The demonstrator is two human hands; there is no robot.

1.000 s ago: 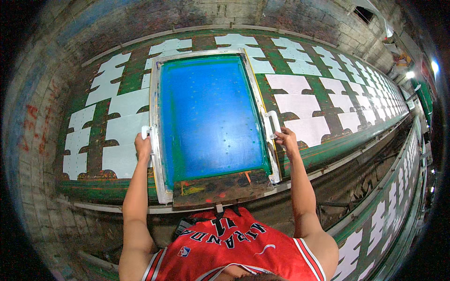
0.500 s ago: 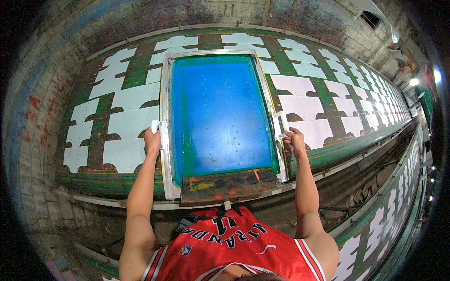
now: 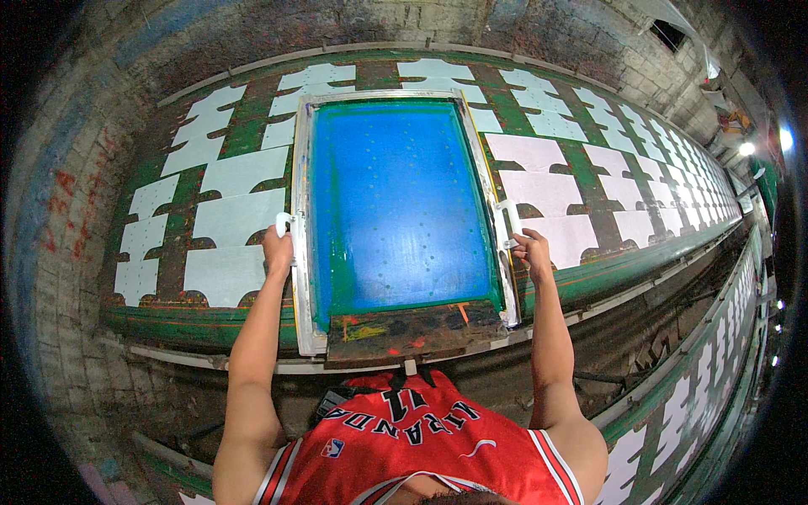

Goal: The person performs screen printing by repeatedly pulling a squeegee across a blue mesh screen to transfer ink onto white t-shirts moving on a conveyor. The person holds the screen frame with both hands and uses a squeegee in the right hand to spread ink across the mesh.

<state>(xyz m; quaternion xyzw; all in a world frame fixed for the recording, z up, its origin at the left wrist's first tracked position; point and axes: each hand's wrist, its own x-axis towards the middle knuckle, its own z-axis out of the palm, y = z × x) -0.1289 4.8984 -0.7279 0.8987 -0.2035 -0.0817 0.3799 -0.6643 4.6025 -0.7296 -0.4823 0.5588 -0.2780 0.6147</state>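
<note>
A large screen-printing frame (image 3: 400, 202) with a blue mesh and pale metal sides lies over the long green table. My left hand (image 3: 278, 250) is closed round the white handle (image 3: 283, 224) on the frame's left side. On the opposite side, the fingers of my right hand (image 3: 533, 251) pinch the lower end of another white handle (image 3: 512, 223). A paint-stained dark board (image 3: 412, 334) shows at the frame's near end. White cut panels (image 3: 239, 216) lie in rows to its left, and pinkish ones (image 3: 539, 194) to its right.
The green printing table (image 3: 202, 321) runs far off to the right, with a rail along its near edge. A second table with white panels (image 3: 673, 425) stands at the lower right. Block walls (image 3: 76, 278) close in the left and far sides.
The screen frame has shifted slightly to the right, and both my hands have moved along with it, still on the handles. The panels on the table lie as before.
</note>
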